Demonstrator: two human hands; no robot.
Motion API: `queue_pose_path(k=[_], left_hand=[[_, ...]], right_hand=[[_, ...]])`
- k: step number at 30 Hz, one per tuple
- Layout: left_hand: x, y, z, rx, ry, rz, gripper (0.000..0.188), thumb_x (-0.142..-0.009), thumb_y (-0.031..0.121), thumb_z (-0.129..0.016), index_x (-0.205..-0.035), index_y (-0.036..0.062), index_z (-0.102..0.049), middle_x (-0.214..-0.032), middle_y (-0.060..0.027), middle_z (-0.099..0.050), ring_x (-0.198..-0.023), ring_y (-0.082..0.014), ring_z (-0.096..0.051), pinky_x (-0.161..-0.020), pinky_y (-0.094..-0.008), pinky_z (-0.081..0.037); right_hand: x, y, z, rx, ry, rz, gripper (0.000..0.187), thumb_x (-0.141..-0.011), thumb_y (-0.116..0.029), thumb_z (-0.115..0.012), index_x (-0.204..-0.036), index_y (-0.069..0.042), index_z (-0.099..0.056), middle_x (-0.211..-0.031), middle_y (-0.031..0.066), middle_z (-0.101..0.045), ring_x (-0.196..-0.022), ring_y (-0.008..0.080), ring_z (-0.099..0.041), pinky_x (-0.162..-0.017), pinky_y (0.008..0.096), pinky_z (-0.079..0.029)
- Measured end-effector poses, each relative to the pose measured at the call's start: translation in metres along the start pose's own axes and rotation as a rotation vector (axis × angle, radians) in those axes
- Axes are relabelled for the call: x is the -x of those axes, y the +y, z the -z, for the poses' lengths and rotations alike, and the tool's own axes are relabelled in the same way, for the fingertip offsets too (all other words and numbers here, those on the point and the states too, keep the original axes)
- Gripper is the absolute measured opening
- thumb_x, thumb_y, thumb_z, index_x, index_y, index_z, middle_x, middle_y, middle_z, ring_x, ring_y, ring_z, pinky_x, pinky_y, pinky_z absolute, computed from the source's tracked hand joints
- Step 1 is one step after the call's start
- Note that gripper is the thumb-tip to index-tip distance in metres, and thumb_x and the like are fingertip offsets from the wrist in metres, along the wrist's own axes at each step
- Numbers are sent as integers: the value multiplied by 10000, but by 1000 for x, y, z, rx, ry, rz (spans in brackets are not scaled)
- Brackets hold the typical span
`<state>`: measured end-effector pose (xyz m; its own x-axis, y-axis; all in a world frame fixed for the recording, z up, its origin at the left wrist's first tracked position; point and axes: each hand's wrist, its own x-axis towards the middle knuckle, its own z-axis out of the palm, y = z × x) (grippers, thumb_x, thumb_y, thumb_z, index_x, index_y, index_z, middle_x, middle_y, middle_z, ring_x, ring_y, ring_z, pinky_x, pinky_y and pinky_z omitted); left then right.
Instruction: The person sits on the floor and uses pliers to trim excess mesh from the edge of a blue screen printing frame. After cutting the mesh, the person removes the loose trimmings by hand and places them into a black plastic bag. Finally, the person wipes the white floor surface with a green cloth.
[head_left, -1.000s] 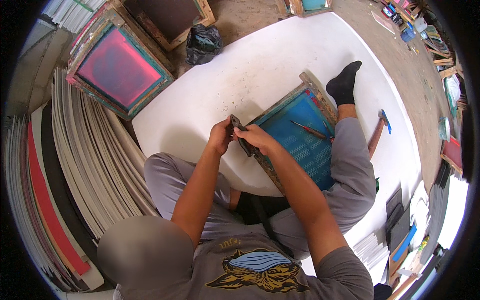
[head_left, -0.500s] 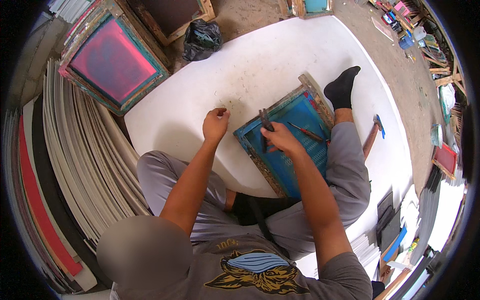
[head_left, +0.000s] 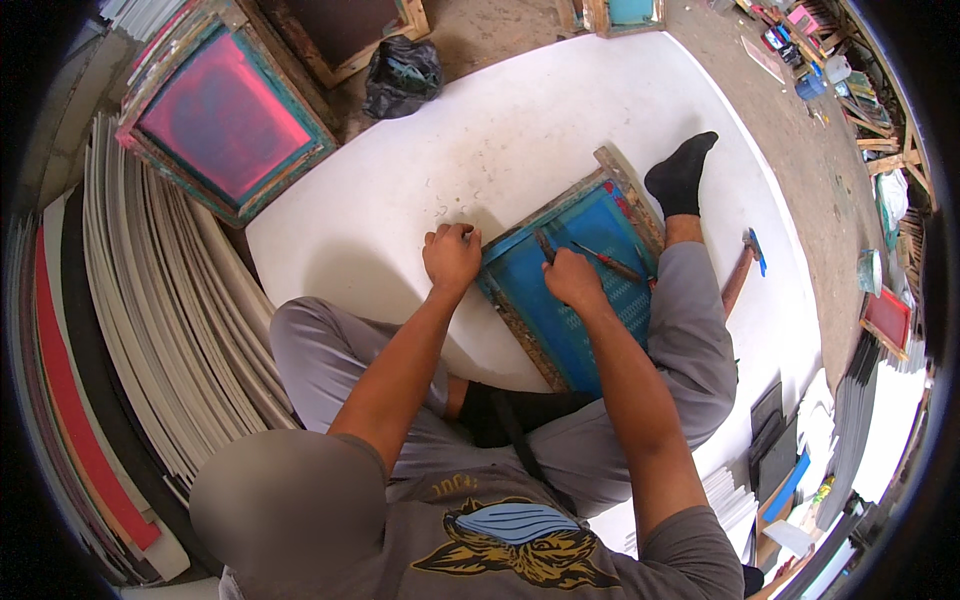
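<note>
You sit on a white sheet point(head_left: 560, 120) spread over the floor, legs folded, with a blue screen in a worn wooden frame point(head_left: 585, 275) lying flat in front of you, its near end against your right leg.

Your left hand point(head_left: 452, 257) reaches forward with the arm nearly straight. Its grip is curled into a loose fist, knuckles up, pressing down on the sheet right at the frame's left corner; whether it has anything inside the fingers cannot be told.

Your right hand point(head_left: 572, 278) rests on the blue mesh, forearm running along the frame's length. Its grip is closed around a thin dark tool point(head_left: 545, 246), whose tip points away from you and meets the mesh near the far left edge.

A red-handled screwdriver point(head_left: 612, 263) lies loose on the mesh just right of that hand. Your black-socked foot point(head_left: 682, 175) sits beside the frame's far right corner. A hammer with a blue head point(head_left: 745, 265) lies on the sheet beyond your right knee.

A larger frame with a pink screen point(head_left: 225, 115) leans at upper left beside stacked boards point(head_left: 150, 330), and a black bag point(head_left: 402, 75) sits near it.
</note>
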<state>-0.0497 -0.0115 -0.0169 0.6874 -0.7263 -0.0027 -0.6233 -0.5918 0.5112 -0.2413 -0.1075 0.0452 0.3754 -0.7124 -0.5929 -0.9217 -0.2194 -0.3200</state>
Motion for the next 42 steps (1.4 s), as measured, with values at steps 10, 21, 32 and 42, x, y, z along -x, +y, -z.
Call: queue_pose_path(k=[10, 21, 32, 42], left_hand=[[11, 2, -5, 86, 32, -35, 239, -916, 316, -664, -977, 116, -779, -1014, -113, -726, -949, -364, -625, -835, -458, -522], [4, 39, -26, 27, 215, -2, 204, -947, 270, -641, -1054, 115, -717, -1154, -99, -607, -1130, -313, -518, -966, -473, -402], [5, 43, -28, -8, 194, 27, 203, -949, 264, -628, -1046, 101, -700, -1196, -106, -583, -1176, -312, -486, -1026, -473, -358], [4, 40, -31, -62, 192, 34, 220, -964, 281, -605, -1051, 99, -693, -1193, -108, -590, -1176, -312, -488, -1023, -476, -359]], right_hand=[[5, -7, 7, -31, 14, -44, 391, -983, -315, -581, -1142, 35, -650, -1150, 292, -681, -1103, 464, -653, -943, 560, -511], [-1, -10, 1, 86, 53, -32, 400, -1001, -345, -583, -1139, 27, -637, -1036, 246, -712, -968, 445, -684, -869, 546, -527], [-34, 36, -4, -471, -223, 102, 343, -1000, -322, -616, -950, 16, -654, -859, 124, -694, -821, 266, -703, -655, 400, -516], [-25, 39, 11, -726, -482, 86, 447, -999, -400, -608, -1140, 24, -618, -1010, 147, -684, -869, 282, -700, -668, 447, -613]])
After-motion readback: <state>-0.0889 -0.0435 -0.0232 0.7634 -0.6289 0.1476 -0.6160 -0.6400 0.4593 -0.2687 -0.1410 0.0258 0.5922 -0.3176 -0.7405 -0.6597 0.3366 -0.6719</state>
